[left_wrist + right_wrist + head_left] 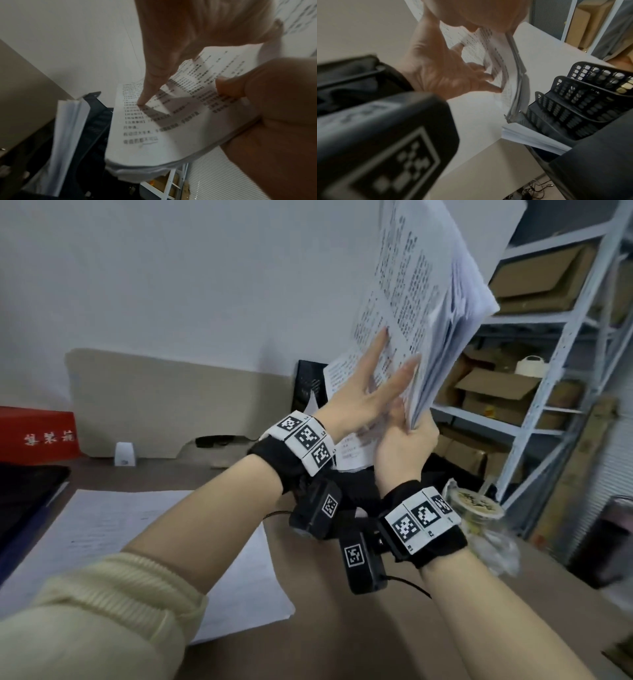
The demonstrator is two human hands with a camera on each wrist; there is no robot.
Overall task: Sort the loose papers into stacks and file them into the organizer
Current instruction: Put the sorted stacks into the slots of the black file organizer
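My right hand (407, 440) holds up a thick stack of printed papers (431, 285), gripping its lower edge with the thumb (229, 88) on the printed face. My left hand (376, 378) lies against that face with its fingers (142, 98) straight and spread; the right wrist view shows this left hand (447, 73) touching the bowed stack (498, 70). Below and behind the stack stands the black mesh organizer (573, 100) (308, 381). One of its slots holds a separate white stack (530, 138) (68, 128).
Loose white sheets (154, 542) lie on the brown table at lower left. A red box (37, 433) and a dark folder (27, 498) sit at far left. A metal shelf (561, 337) with cardboard boxes stands on the right, a wrapped cup (479, 508) near my right wrist.
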